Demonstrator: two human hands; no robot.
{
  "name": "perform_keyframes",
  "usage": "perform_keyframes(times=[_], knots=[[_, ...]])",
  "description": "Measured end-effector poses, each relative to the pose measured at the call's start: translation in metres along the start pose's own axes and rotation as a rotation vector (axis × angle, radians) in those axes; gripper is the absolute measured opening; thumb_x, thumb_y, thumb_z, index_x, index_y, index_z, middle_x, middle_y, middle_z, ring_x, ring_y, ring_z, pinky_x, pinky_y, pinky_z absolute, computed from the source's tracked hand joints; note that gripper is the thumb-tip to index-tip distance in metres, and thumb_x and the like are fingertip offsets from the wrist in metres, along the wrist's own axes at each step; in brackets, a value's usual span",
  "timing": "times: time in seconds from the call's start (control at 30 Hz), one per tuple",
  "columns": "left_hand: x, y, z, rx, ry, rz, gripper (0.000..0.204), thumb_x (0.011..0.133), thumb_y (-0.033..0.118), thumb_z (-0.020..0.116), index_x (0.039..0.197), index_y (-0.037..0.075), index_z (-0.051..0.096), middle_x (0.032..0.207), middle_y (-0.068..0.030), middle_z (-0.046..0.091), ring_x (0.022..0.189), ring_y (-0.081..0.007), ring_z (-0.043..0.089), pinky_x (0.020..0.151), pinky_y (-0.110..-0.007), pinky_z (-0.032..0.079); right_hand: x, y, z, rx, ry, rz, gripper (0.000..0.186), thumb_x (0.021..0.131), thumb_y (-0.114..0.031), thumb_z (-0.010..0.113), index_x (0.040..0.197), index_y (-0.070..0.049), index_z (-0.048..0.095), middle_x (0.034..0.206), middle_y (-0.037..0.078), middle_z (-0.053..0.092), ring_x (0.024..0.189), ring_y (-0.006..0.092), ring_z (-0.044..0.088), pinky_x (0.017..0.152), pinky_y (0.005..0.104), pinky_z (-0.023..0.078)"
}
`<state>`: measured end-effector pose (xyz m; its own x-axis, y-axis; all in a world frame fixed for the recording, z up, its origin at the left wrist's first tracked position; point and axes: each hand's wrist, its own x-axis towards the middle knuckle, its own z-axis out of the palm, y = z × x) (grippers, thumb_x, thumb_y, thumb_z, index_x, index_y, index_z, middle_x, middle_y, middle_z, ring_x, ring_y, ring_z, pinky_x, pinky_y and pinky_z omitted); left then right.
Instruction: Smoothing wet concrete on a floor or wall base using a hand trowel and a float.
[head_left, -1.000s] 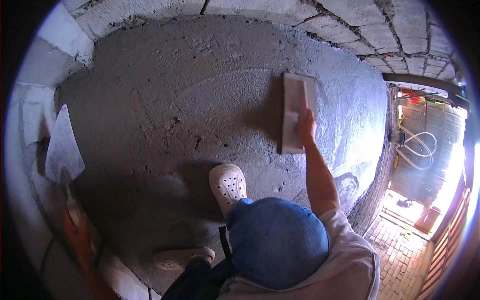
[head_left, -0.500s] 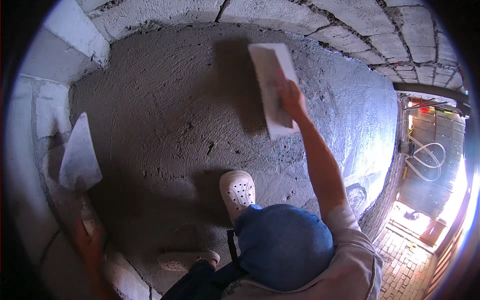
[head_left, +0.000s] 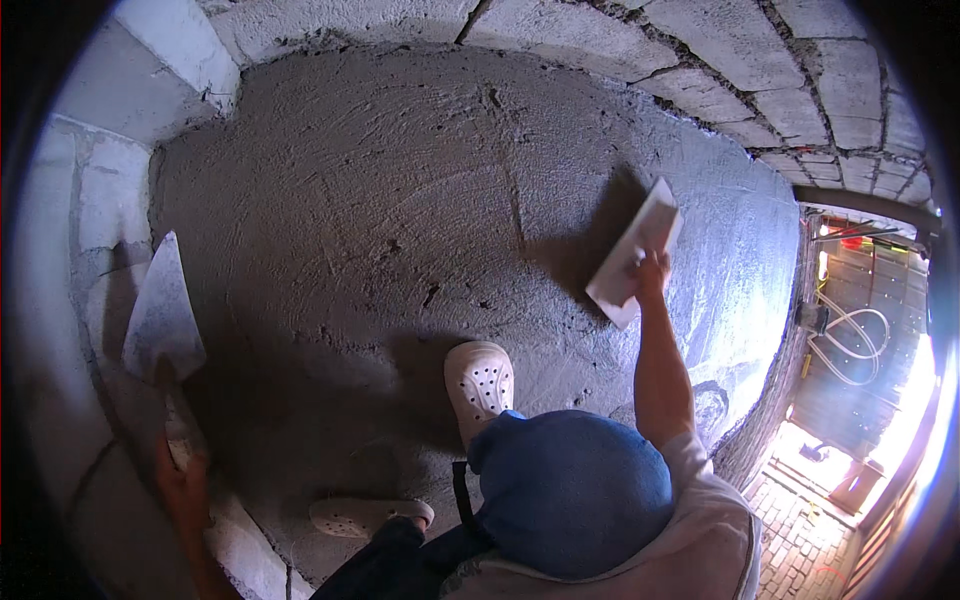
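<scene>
My right hand [head_left: 652, 274] is closed round the handle of a pale rectangular plastering float [head_left: 622, 262]. The float is tilted over the right part of a broad coat of grey mortar [head_left: 400, 200]; whether its face presses on the mortar I cannot tell. At the far left, in shade, my left hand [head_left: 184, 488] grips the handle of a pointed trowel [head_left: 165, 315]. The trowel's triangular metal blade points away from me, beside the pale blocks at the left. Ridges, small pits and a long streak mark the mortar.
Pale blocks [head_left: 560, 35] with dark joints border the mortar at the far side. Two cream clogs [head_left: 478, 385] show near the lower middle, beside a rounded blue cloth shape [head_left: 575, 490]. At the right are a looped white hose [head_left: 850, 345] and a brick-paved floor [head_left: 800, 525].
My right hand has swept the float rightward and nearer to me, and the float has turned to slant the other way. My left hand and the trowel have hardly moved.
</scene>
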<state>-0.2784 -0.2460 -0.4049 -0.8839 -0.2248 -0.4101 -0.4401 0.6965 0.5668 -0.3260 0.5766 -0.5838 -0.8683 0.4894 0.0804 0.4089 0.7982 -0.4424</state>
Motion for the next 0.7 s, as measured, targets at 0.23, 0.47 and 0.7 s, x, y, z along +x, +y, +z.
perform_keyframes(times=[0.23, 0.47, 0.7], knots=[[0.011, 0.025, -0.001, -0.113, -0.122, -0.066, 0.059, 0.080, 0.009, 0.054, 0.133, -0.010, 0.038, 0.125, -0.0188, 0.051, 0.112, -0.0232, 0.049, 0.097, -0.032, 0.037, -0.001, -0.032, 0.016, 0.781, 0.010, 0.611, 0.020, 0.089, -0.021, 0.054, 0.103, -0.009, 0.047, 0.071, 0.005, 0.048, 0.050, 0.0145, 0.046, 0.044, 0.0292, 0.047], [0.005, 0.017, -0.005, -0.055, -0.093, -0.066, 0.059, 0.082, 0.011, 0.055, 0.133, -0.012, 0.036, 0.128, -0.0206, 0.048, 0.118, -0.0239, 0.046, 0.100, -0.032, 0.034, 0.066, -0.190, 0.125, 1.036, -0.219, 0.463, 0.021, 0.091, -0.018, 0.054, 0.108, -0.014, 0.042, 0.075, 0.005, 0.049, 0.053, 0.0159, 0.050, 0.042, 0.0284, 0.043], [0.017, 0.030, 0.002, -0.071, -0.094, -0.030, 0.057, 0.082, 0.013, 0.058, 0.130, -0.012, 0.039, 0.124, -0.0213, 0.052, 0.114, -0.0261, 0.050, 0.098, -0.035, 0.037, 0.023, -0.342, 0.230, 0.183, -0.392, -0.529, 0.028, 0.092, -0.023, 0.046, 0.116, -0.010, 0.047, 0.098, 0.016, 0.059, 0.083, 0.0308, 0.062, 0.070, 0.0421, 0.053]])
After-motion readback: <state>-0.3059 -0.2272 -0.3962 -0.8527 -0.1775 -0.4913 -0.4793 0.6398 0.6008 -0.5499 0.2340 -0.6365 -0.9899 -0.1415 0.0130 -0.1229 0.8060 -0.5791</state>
